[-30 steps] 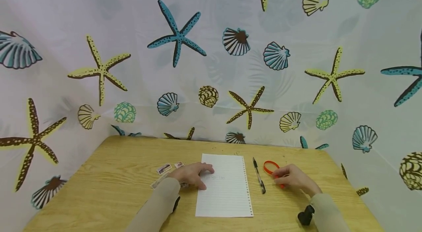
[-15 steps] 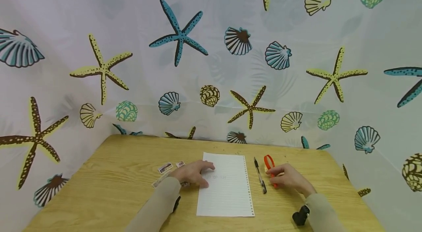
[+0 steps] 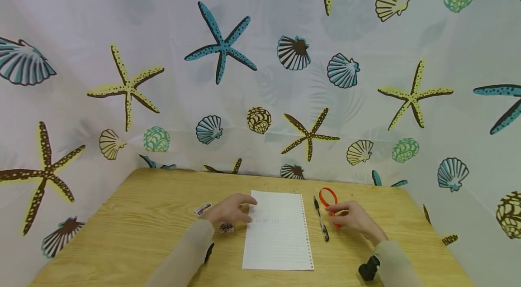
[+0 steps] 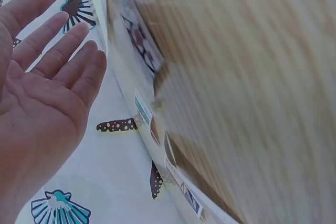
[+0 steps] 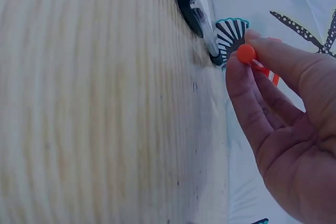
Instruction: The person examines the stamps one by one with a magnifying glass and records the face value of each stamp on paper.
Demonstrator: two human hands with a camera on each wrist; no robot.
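Note:
My right hand (image 3: pixel 353 218) pinches the thin handle of a red magnifying glass (image 3: pixel 320 194), whose round rim tilts up toward the pen. In the right wrist view, the handle's round end (image 5: pixel 245 53) shows between thumb and fingertips. My left hand (image 3: pixel 229 211) holds nothing, its fingers loosely extended over the left edge of a lined sheet of paper (image 3: pixel 281 244) with a short handwritten line. Below and behind that hand lie small picture stamps (image 3: pixel 226 227), partly hidden by it. The left wrist view shows the open palm beside several stamps (image 4: pixel 140 38).
A black-and-clear pen (image 3: pixel 321 219) lies between the paper and my right hand. The wooden table (image 3: pixel 138 219) meets a white curtain (image 3: pixel 268 88) printed with shells and starfish behind and at both sides.
My right hand has moved slightly left with the magnifying glass, turning its rim up off the table. My left hand has shifted left, its fingers drawing back from the sheet.

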